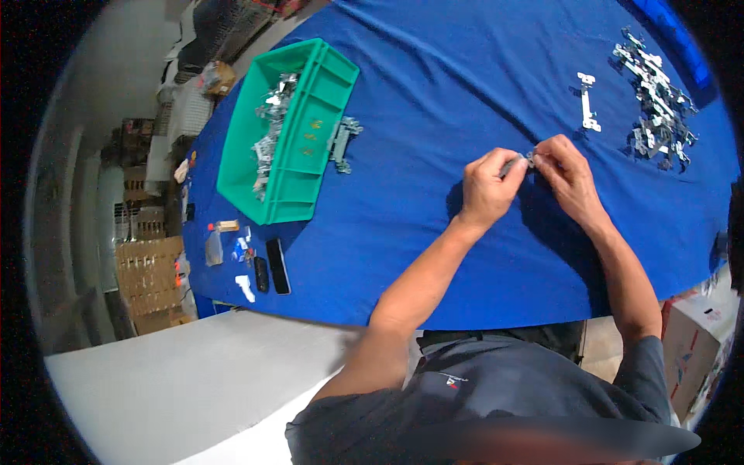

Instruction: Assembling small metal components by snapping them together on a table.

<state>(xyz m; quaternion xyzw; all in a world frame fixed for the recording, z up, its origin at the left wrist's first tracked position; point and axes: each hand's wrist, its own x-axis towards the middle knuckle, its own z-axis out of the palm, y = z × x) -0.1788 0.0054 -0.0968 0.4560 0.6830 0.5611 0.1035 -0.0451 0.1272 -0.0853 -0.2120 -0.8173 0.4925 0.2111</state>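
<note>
Blue cloth [434,101], lightly creased, spreads over the table before us; we count the clock from our hands, with twelve at the far edge. At the centre, our left hand [488,186] and right hand [570,180] nearly meet, fingers narrowed, holding a small grey metal piece [530,158] between their tips just above the cloth. Our fingers hide most of it, so we cannot tell its full shape. Between one and two o'clock, near our right hand, lies a slim white metal bracket with widened ends [587,105]. Past it, at two, sits a loose heap of white and dark metal brackets [660,108]. Well apart, at nine, a grey metal bracket [342,145] lies just beside a green rectangular plastic crate [298,186], which holds many silvery-grey metal parts [267,139]. Toward eight, near the table edge, we have a flat black phone [277,267], a dark oblong case [261,274] and a clear red-capped plastic bottle [214,248]. Farther out, between eight and nine, brown cardboard [147,275] stands beyond the table.
</note>
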